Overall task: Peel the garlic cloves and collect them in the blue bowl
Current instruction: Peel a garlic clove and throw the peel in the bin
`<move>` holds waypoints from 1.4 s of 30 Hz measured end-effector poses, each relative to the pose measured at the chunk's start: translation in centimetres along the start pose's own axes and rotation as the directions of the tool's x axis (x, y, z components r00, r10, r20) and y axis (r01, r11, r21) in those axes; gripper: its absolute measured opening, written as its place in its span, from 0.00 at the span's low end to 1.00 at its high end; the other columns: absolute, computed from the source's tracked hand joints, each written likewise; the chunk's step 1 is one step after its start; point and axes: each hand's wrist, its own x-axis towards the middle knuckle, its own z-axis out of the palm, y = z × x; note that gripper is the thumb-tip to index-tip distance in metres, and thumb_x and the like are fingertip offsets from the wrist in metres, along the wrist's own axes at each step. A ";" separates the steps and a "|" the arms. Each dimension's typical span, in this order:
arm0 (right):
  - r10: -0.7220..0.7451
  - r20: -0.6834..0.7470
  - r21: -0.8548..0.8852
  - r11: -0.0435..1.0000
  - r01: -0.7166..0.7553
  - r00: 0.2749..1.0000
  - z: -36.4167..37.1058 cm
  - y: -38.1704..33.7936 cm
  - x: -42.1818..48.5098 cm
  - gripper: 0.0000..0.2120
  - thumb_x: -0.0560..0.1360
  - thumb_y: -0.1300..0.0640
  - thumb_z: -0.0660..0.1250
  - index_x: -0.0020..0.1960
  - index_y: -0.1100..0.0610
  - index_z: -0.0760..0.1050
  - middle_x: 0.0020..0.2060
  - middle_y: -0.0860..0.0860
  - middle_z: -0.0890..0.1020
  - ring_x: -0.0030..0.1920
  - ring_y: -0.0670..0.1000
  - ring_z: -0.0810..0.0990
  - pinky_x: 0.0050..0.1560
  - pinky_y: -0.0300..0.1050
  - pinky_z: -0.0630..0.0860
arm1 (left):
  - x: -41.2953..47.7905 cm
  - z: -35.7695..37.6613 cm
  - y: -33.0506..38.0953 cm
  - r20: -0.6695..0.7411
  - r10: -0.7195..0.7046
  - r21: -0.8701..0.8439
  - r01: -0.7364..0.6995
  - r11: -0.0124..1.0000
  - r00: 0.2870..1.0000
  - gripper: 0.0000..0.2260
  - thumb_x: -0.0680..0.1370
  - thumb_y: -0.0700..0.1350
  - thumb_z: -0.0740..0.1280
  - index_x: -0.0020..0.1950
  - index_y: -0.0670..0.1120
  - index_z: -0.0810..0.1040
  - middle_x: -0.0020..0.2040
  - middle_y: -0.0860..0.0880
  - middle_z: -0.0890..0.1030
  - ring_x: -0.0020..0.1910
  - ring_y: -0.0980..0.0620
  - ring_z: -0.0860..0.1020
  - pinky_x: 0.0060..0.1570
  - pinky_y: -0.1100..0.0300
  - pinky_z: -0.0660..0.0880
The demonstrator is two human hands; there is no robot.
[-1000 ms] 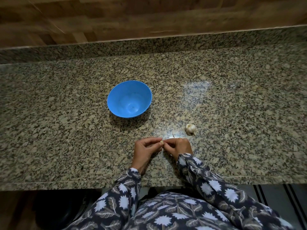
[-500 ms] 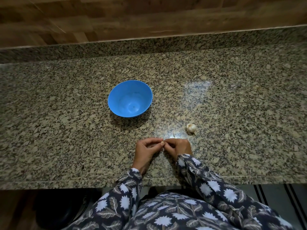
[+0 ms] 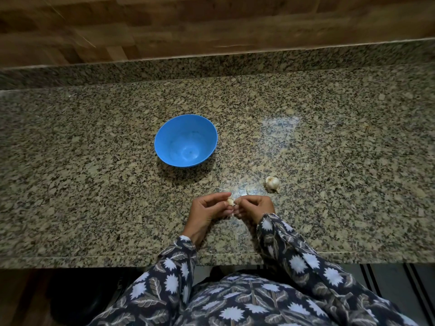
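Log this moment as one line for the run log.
left hand and right hand: pinch garlic clove | blue bowl: no cloves inside | garlic bulb: on counter

Dim overall; light from overhead. Pale glare patch on granite counter [image 3: 94, 184] right of blue bowl [image 3: 186, 140]; soft shadow at bowl's near side. Wooden wall [image 3: 211, 24] behind bowl smeared. Frame edges bowed, lower corners dark.

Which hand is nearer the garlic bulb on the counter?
Right. The right hand sits left of the garlic bulb, apart; the left hand is farther left, past the clove both pinch.
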 end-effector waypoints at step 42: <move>-0.208 0.067 -0.457 0.863 0.215 0.976 -0.3 -0.3 0.3 0.05 0.71 0.59 0.70 0.45 0.56 0.84 0.36 0.53 0.85 0.39 0.53 0.83 0.41 0.47 0.78 | -0.2 0.6 -0.8 -0.072 0.141 0.158 -0.128 0.979 0.987 0.08 0.69 0.30 0.72 0.47 0.34 0.82 0.44 0.40 0.83 0.41 0.51 0.82 0.41 0.64 0.78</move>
